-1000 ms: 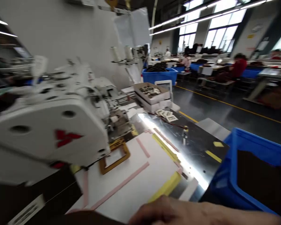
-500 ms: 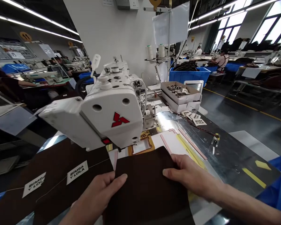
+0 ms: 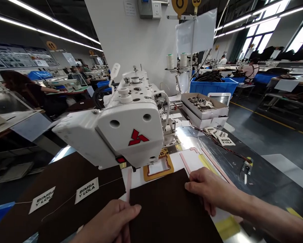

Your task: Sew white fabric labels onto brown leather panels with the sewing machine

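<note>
Left grip and right grip pinch the dark panel lying between them.

Left hand and right hand both pinch, thumbs uppermost and pointing inward, right forearm bare.

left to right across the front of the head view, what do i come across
First BIMBA Y LOLA label, second BIMBA Y LOLA label, left hand, dark brown panel, right hand, small cable fitting.
</note>
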Demonstrator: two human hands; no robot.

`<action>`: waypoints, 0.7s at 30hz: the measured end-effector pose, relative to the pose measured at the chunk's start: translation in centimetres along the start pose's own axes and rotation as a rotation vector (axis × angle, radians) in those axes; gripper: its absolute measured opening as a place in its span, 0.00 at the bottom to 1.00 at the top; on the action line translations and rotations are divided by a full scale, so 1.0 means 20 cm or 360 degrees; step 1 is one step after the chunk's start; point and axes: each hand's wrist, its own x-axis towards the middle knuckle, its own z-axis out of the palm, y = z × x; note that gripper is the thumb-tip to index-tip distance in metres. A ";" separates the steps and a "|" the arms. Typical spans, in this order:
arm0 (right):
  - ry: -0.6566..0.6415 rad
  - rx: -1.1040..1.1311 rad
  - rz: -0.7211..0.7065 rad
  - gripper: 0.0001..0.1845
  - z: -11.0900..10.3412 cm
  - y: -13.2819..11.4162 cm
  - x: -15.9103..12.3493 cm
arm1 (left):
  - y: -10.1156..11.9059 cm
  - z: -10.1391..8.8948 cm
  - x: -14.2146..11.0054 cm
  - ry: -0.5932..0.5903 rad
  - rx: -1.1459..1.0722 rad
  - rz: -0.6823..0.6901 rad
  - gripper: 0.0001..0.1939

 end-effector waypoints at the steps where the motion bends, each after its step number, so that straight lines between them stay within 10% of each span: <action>1: -0.0004 0.0002 0.0009 0.14 0.00 -0.01 0.00 | 0.00 0.00 0.00 -0.0019 -0.0008 0.0008 0.44; 21: 0.0332 -0.0168 -0.0257 0.17 -0.14 -0.15 0.35 | 0.26 -0.21 0.20 0.0661 0.0298 0.0367 0.29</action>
